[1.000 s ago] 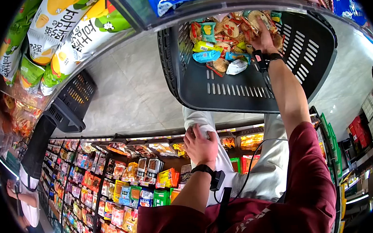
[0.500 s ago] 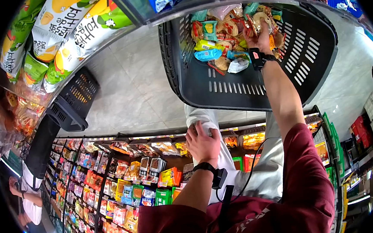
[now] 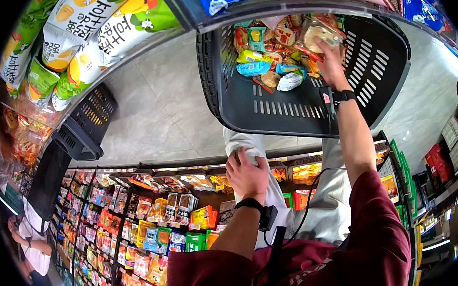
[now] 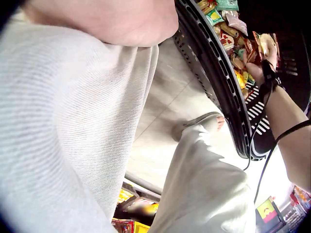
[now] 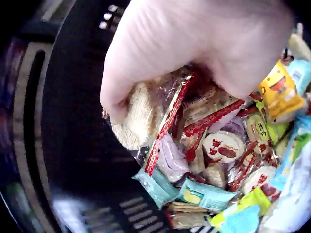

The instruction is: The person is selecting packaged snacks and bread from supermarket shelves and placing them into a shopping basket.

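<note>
A black slotted basket (image 3: pixel 291 118) holds many small wrapped snacks (image 3: pixel 271 60). Inside it my right hand (image 3: pixel 332 68) grips clear packets with red edges and pale round crackers (image 3: pixel 317 35). The right wrist view shows the fingers of my right hand (image 5: pixel 194 43) curled over these crackers (image 5: pixel 141 116), above other wrapped pieces such as a teal packet (image 5: pixel 206 193) and a yellow one (image 5: pixel 281 92). My left hand (image 3: pixel 248 179) rests on my knee, fingers loosely spread; in the left wrist view only part of that hand (image 4: pixel 107 19) shows, against the light trousers (image 4: pixel 63 111).
Large snack bags (image 3: pixel 79 20) fill a clear-edged shelf ahead. Racks of packaged food (image 3: pixel 151 239) stand behind and below me. Another black basket (image 3: pixel 87 121) is on the left near a person in white (image 3: pixel 35 239). A cable (image 3: pixel 310 198) crosses my lap.
My right hand has drawn back slightly toward me and lifted, with the cracker packets now standing out more from the pile. My left hand has stayed on the knee.
</note>
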Demonstrator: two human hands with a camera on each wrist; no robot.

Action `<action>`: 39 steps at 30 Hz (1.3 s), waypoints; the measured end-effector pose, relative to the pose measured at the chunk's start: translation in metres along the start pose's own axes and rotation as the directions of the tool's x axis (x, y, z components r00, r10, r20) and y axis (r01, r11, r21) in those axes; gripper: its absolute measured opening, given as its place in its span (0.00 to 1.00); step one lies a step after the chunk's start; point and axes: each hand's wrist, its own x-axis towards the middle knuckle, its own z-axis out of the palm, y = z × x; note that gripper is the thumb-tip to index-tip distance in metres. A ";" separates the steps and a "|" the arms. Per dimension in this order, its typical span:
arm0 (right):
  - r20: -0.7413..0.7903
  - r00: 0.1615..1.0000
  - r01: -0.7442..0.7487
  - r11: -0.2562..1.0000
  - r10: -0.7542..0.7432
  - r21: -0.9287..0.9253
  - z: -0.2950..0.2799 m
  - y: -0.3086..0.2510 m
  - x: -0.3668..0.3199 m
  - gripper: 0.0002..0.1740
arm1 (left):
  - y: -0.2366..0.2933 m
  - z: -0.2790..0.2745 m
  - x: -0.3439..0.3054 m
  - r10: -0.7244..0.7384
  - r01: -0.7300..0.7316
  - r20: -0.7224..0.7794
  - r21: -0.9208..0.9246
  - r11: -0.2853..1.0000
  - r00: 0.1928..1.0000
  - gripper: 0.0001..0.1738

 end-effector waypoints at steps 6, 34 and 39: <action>0.214 0.977 0.104 0.843 0.013 -0.528 0.024 -0.001 0.049 0.62 | -0.001 -0.003 0.001 -0.010 0.010 0.001 0.006 1.000 1.000 0.28; -0.036 0.985 -0.170 0.912 0.169 -0.373 -0.008 0.043 0.104 0.63 | -0.004 0.003 -0.003 -0.043 0.044 0.038 -0.012 0.999 0.998 0.28; 0.014 0.987 -0.158 0.980 0.161 -0.121 0.011 0.018 0.064 0.65 | -0.005 0.006 -0.004 -0.021 0.021 0.018 -0.014 1.000 1.000 0.29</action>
